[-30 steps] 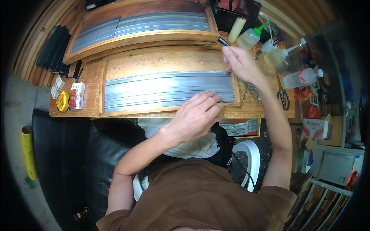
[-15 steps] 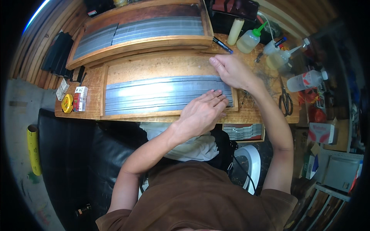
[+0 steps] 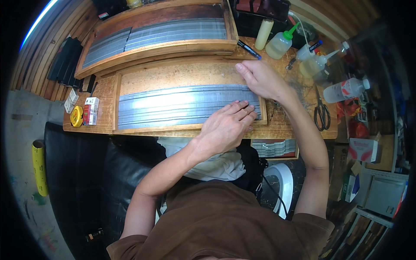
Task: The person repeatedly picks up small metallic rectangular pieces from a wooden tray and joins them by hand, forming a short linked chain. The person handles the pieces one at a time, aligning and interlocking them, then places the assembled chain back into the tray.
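**A:** What's the biggest thing in front of the person?

**B:** A wooden workbench (image 3: 299, 125), seen from above. On it lies a shallow wooden tray (image 3: 173, 76), and across the tray's middle runs a band of long grey metal strips (image 3: 173, 106), side by side from left to right. A second tray (image 3: 160, 47) with more grey strips sits just behind it, farther from the person.

**A:** And the hands?

**B:** The left hand (image 3: 227, 125) lies palm down on the right end of the strips, fingers (image 3: 242, 109) straight and close together, flat on the metal. The right hand (image 3: 260, 78) rests at the tray's right edge, just above the strips' end, fingers loosely together and pointing left; it pinches nothing that I can see.

**A:** Smaller things?

**B:** To the right, scissors (image 3: 322, 113) lie on the bench. Behind the right hand stand squeeze bottles, one with a green nozzle (image 3: 281, 43), and a dark pen (image 3: 248, 49) lies near them. At the bench's left end sits a yellow tape measure (image 3: 76, 116) beside a small red-and-white box (image 3: 90, 112).
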`<action>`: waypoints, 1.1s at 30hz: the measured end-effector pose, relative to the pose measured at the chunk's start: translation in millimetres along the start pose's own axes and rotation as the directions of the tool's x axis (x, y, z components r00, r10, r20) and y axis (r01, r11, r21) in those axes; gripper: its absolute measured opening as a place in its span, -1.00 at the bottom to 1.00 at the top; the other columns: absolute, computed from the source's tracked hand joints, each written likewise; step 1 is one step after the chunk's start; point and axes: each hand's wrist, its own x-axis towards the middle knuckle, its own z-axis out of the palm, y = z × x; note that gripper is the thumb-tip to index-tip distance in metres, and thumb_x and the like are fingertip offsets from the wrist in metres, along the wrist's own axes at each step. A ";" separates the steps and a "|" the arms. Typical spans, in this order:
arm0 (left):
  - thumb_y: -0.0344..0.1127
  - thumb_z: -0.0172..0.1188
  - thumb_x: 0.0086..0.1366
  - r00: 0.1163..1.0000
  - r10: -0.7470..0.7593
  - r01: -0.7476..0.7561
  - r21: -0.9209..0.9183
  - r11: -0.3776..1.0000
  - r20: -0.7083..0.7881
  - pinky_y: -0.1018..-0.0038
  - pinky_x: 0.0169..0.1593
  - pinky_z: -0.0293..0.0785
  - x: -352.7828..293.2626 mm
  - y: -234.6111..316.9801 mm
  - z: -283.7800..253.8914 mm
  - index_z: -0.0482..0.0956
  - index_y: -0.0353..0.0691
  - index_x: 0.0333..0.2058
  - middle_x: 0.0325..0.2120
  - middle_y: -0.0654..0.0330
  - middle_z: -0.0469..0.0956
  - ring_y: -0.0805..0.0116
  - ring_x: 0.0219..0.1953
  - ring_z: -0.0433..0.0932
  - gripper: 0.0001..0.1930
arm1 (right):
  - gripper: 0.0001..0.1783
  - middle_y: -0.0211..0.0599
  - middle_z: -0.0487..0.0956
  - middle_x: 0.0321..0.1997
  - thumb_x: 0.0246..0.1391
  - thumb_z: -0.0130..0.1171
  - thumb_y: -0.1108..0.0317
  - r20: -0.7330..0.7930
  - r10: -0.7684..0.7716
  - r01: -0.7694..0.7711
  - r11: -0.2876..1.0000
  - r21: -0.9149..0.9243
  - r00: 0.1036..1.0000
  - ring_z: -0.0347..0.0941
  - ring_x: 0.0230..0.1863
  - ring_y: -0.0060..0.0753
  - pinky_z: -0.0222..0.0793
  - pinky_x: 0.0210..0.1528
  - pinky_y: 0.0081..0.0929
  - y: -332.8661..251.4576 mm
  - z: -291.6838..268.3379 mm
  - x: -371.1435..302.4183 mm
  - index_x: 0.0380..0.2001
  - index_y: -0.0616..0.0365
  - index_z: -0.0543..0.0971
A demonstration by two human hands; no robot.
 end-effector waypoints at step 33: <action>-0.50 0.37 0.35 0.838 -0.523 0.481 -0.668 0.568 0.157 0.58 -0.26 0.64 39.3 -6.8 -32.9 0.68 -0.41 -0.03 -0.35 0.13 0.76 0.50 -0.33 0.70 -0.76 | -0.74 -0.27 0.73 -0.33 0.21 0.46 0.35 -0.085 0.464 -0.185 0.506 0.842 0.882 0.67 -0.36 -0.60 0.63 -0.34 -0.65 -5.7 1.0 -83.9 -0.16 0.33 0.69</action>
